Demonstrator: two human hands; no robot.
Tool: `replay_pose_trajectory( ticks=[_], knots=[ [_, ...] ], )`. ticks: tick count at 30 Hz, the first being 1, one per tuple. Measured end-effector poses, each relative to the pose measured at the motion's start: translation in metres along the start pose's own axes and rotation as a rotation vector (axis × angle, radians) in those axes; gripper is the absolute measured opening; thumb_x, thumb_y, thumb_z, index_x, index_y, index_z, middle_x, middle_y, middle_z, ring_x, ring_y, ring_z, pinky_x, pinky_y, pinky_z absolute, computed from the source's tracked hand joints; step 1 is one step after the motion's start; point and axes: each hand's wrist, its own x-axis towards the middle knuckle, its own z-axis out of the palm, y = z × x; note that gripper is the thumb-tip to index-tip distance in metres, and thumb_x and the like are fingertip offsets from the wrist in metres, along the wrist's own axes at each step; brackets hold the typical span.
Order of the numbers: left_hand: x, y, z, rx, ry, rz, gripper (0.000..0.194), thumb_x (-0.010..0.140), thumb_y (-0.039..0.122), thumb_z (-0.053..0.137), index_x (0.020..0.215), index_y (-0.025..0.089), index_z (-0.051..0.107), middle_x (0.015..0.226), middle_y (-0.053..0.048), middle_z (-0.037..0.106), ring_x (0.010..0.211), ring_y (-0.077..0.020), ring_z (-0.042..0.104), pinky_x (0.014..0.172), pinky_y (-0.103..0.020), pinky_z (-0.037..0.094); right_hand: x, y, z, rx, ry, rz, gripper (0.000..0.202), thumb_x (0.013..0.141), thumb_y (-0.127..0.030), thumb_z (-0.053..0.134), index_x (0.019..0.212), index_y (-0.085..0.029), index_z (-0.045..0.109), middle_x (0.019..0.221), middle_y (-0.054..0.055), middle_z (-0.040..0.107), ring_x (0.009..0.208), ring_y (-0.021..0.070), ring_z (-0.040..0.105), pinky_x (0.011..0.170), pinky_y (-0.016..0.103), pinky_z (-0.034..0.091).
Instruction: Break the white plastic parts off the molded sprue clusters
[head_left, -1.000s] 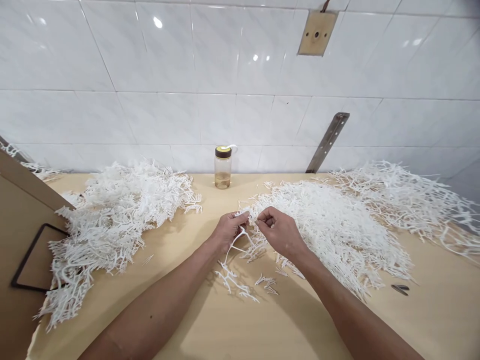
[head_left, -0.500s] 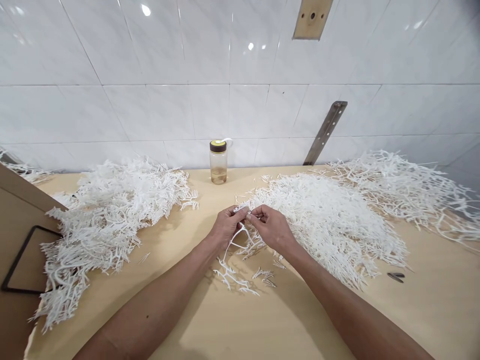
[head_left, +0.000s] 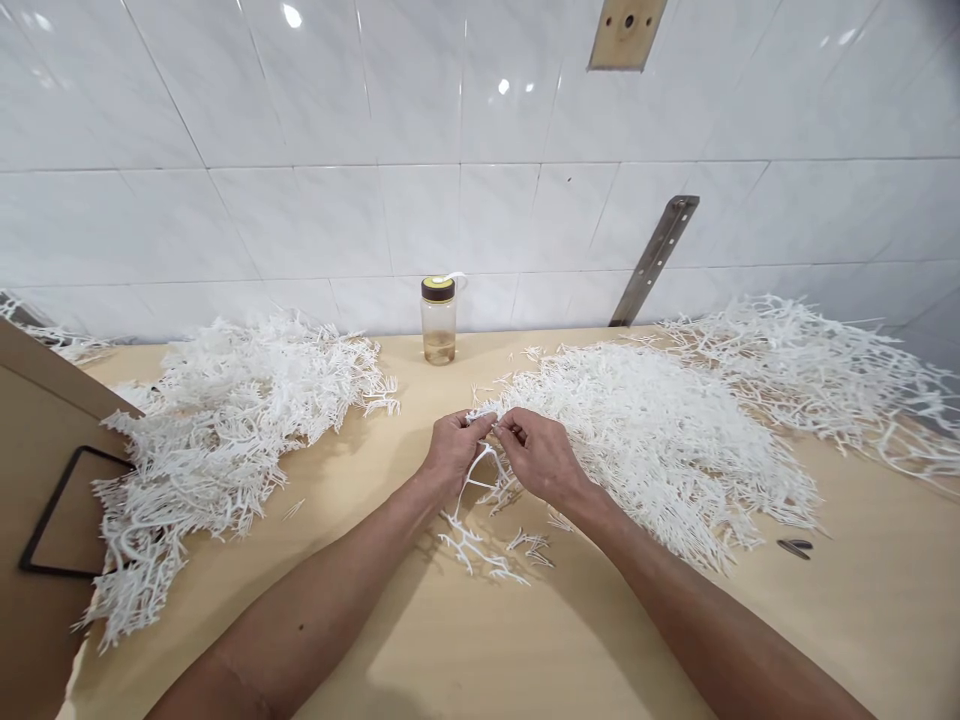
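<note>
1. Centrally, the left hand (head_left: 454, 447) grips a white branched piece (head_left: 462, 530) between thumb and curled fingers, near the piece's upper end.
2. Right hand (head_left: 541, 450) meets it from the other side: thumb and forefinger pressed together, tips just beside the left thumb. Whether a twig tip sits between them is too small to tell.
3. Branched piece hangs below the left hand in a thin loop; its lower forks spread just above or on the desk (head_left: 465, 650), contact unclear.
4. Loose white twigs (head_left: 532, 547) lie to the right of those forks, beneath the right forearm's near side.
5. Large middle heap (head_left: 660, 440) of fine white sprigs begins just behind the right hand and fans out rightward.
6. Beyond it, towards the wall (head_left: 337, 220), a looser right heap (head_left: 817, 375), its branches longer and more open.
7. Small dark metal tool (head_left: 795, 547) lies near the middle heap's front right edge.
8. Left heap (head_left: 232, 420), also white and tangled, well apart from the left hand; it reaches a brown panel (head_left: 45, 440) with a black rectangular handle (head_left: 49, 510).
9. Clear bottle (head_left: 439, 325), dark-and-yellow lid, upright behind the hands, some brownish liquid inside.
10. Against the white tiles: slanted metal bracket (head_left: 654, 262); higher up, a yellowed plate (head_left: 627, 35).
</note>
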Motion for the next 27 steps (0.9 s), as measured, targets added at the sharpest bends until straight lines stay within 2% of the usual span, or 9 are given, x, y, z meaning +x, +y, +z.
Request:
replay_pose_trajectory(
  ticks=[4,7,9,11,14,16,19,23,27],
  knots=[
    [0.002,-0.002,-0.003,0.063,0.008,0.033,0.039,0.057,0.045,0.083,0.061,0.014,0.059,0.054,0.002,0.053,0.051,-0.0106,0.047,0.053,-0.024,0.038,-0.007,-0.01,0.0,-0.069,0.015,-0.087,0.022,0.091,-0.021,0.044,0.072,-0.021,0.054,0.07,0.003,0.061,0.061,0.0157,0.052,0.06,0.027,0.037],
    [0.007,0.003,-0.011,0.136,0.055,0.071,0.042,0.058,0.047,0.084,0.059,0.015,0.057,0.051,0.004,0.049,0.049,-0.0088,0.042,0.05,-0.023,0.033,-0.016,-0.025,0.002,-0.075,-0.08,-0.173,0.023,0.093,-0.015,0.04,0.075,-0.02,0.054,0.072,0.003,0.06,0.058,0.0143,0.049,0.058,0.027,0.036],
    [0.01,0.008,-0.019,0.187,0.082,0.068,0.044,0.058,0.049,0.084,0.058,0.016,0.055,0.048,0.006,0.043,0.045,-0.0072,0.036,0.047,-0.023,0.028,-0.019,-0.032,0.004,-0.063,-0.14,-0.231,0.019,0.089,-0.012,0.044,0.076,-0.02,0.055,0.071,0.002,0.06,0.057,0.0139,0.048,0.055,0.026,0.035],
    [0.013,0.011,-0.024,0.182,0.002,0.053,0.044,0.061,0.051,0.082,0.061,0.016,0.057,0.05,0.005,0.045,0.046,-0.0076,0.037,0.048,-0.023,0.028,-0.017,-0.032,0.002,0.004,-0.119,-0.202,0.016,0.088,-0.014,0.048,0.077,-0.021,0.056,0.073,0.001,0.062,0.059,0.0136,0.051,0.057,0.026,0.038],
    [0.015,0.013,-0.025,0.182,-0.103,0.072,0.045,0.061,0.053,0.082,0.058,0.015,0.058,0.048,0.006,0.043,0.045,-0.0059,0.032,0.046,-0.023,0.023,-0.008,-0.019,-0.007,0.085,0.0,-0.09,0.012,0.087,-0.022,0.053,0.076,-0.021,0.059,0.072,0.001,0.065,0.062,0.0145,0.056,0.061,0.027,0.043],
    [0.015,0.013,-0.022,0.177,-0.13,0.087,0.043,0.06,0.051,0.083,0.059,0.014,0.062,0.047,0.006,0.042,0.044,-0.0048,0.029,0.045,-0.023,0.02,0.0,-0.007,-0.016,0.104,0.066,0.022,0.01,0.085,-0.024,0.057,0.076,-0.021,0.061,0.069,0.001,0.065,0.06,0.0149,0.057,0.06,0.027,0.045],
    [0.014,0.013,-0.016,0.144,-0.142,0.066,0.038,0.057,0.046,0.086,0.074,0.013,0.073,0.053,0.004,0.051,0.046,-0.0054,0.033,0.047,-0.023,0.024,0.008,0.007,-0.03,0.126,0.16,0.114,0.009,0.081,-0.027,0.061,0.075,-0.021,0.063,0.067,0.0,0.065,0.059,0.0155,0.058,0.06,0.028,0.045],
    [0.01,0.011,-0.012,0.144,-0.186,0.066,0.039,0.058,0.041,0.087,0.084,0.013,0.078,0.059,0.001,0.059,0.049,-0.0069,0.039,0.049,-0.024,0.028,0.012,0.015,-0.038,0.108,0.19,0.158,0.007,0.08,-0.027,0.061,0.078,-0.021,0.065,0.07,0.002,0.067,0.061,0.0164,0.059,0.061,0.029,0.046],
    [0.008,0.01,-0.01,0.151,-0.207,0.08,0.037,0.06,0.04,0.085,0.086,0.014,0.078,0.058,0.002,0.058,0.049,-0.0071,0.039,0.049,-0.023,0.027,0.011,0.012,-0.039,0.024,0.198,0.107,0.018,0.08,-0.021,0.058,0.094,-0.018,0.068,0.092,0.007,0.069,0.059,0.0138,0.056,0.063,0.031,0.048]
  ],
)
